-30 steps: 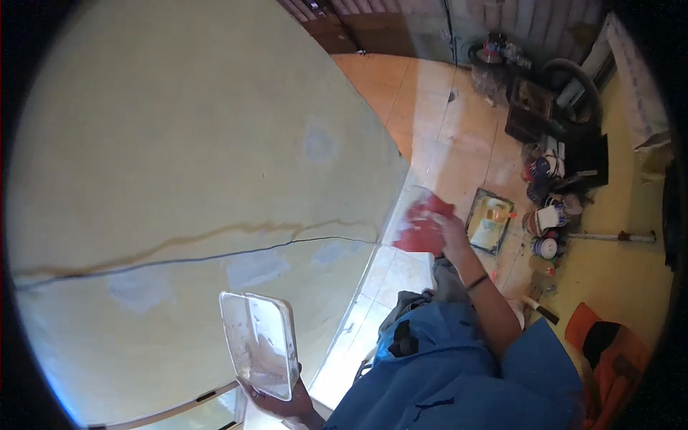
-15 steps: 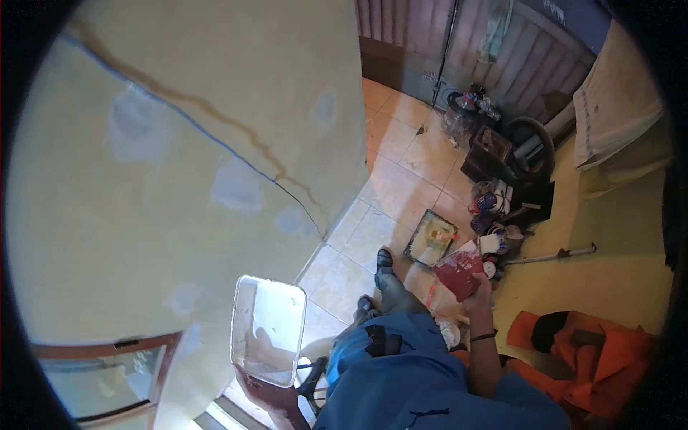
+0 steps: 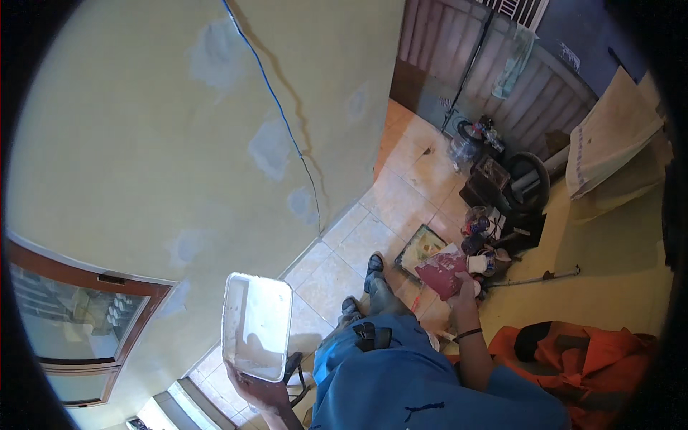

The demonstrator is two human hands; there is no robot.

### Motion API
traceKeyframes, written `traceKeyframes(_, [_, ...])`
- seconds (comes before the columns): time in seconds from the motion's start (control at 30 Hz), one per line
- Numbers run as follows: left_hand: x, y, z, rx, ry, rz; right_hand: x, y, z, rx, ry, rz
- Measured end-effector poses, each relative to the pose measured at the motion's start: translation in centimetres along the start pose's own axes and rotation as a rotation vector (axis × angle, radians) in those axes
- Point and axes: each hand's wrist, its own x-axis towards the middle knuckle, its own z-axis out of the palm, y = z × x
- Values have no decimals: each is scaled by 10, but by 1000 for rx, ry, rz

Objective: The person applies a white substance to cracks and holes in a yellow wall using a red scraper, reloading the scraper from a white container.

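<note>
Left hand (image 3: 259, 390) grips the white tray (image 3: 256, 335) from beneath its near end, held up beside the wall (image 3: 143, 143); looks rigid, light. Right hand (image 3: 466, 290) pinches the stiff red scraper (image 3: 443, 272), low near the floor.

Setting: a home interior under repair, hallway or entry room. Evidence: pale yellow plastered wall (image 3: 143, 107) bearing grey filler patches (image 3: 269, 147) and a long crack running down it; beige ceramic tiled floor (image 3: 401, 193); brown wood-framed window (image 3: 72, 315) at lower left; dark slatted metal gate (image 3: 466, 57) at the far end; heap of tools, containers and a black tyre (image 3: 527, 179) against the far wall; orange cloth (image 3: 573, 358) crumpled on the floor at right.
</note>
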Motion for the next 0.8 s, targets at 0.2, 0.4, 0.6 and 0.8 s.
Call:
traceKeyframes(0.2, [-4, 6, -8, -154, -23, 4, -16, 9, 36, 4, -160, 37])
traceKeyframes(0.4, [-20, 8, -32, -98, -58, 20, -15, -4, 53, -25, -214, 13])
traceKeyframes(0.6, [-39, 11, -38, -84, -45, 40, 18, 7, 62, -8, -160, 171])
traceKeyframes(0.8, [-67, 9, -41, -121, -7, 92, -10, 14, 114, -98, -442, 160])
